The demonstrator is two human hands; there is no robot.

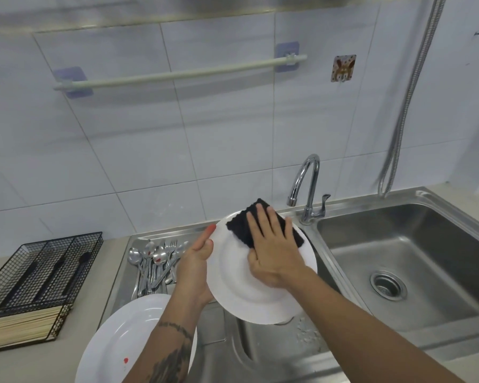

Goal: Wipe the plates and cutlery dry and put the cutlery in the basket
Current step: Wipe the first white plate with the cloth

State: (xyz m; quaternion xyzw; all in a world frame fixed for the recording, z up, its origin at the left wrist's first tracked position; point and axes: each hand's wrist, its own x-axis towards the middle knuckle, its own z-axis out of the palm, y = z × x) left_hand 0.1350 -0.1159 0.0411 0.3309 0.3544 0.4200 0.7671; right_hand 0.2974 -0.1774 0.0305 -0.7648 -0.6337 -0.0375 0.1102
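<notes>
Tiled kitchen, steel sink: left hand closed on tilted white plate rim over drainboard; right hand flat, pressing black cloth onto it; best wiped in overlapping circles; cutlery unsorted, basket on tabletop.

My left hand covers the left rim of the tilted plate; fingers behind it are hidden. My right hand and the black cloth cover the plate's far right part; cloth under my palm is unseen. The second plate, near left, is cut by the bottom edge and crossed by my forearm. Cutlery handles run behind my left hand; count unclear. Dark items in the wire basket are too indistinct to identify.
</notes>
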